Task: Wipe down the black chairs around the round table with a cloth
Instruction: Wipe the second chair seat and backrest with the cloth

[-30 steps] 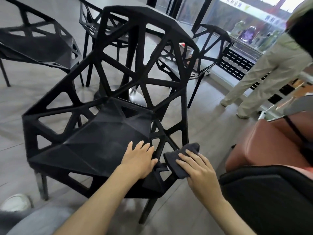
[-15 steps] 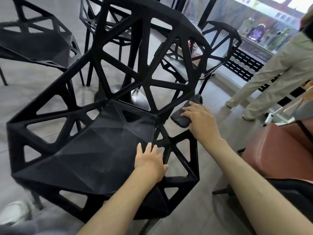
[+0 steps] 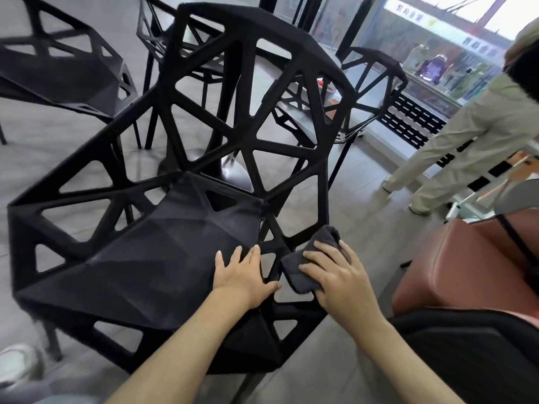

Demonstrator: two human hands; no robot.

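The nearest black chair (image 3: 175, 258) fills most of the view, its faceted seat toward the person and its open lattice back rising behind. The left hand (image 3: 242, 281) lies flat on the right part of the seat, palm down, its fingers (image 3: 255, 255) slightly spread and straight, gripping nothing. Just beside it, the right hand (image 3: 338, 275) presses a dark grey cloth (image 3: 303, 266) against the lattice struts of the chair's right side. The right hand's fingers (image 3: 313, 269) are spread over the top of the cloth, holding it down rather than pinching it; the thumb seems tucked under the cloth's edge, though the view does not show it plainly. The cloth is bunched, one fold sticking out beyond the fingertips toward the chair's back.

More black chairs (image 3: 73, 71) of the same kind stand beyond, around a tabletop (image 3: 271, 62) seen through the lattice. A reddish-brown seat (image 3: 466, 263) is at right, and another person's light trousers (image 3: 455, 147) show near the window.
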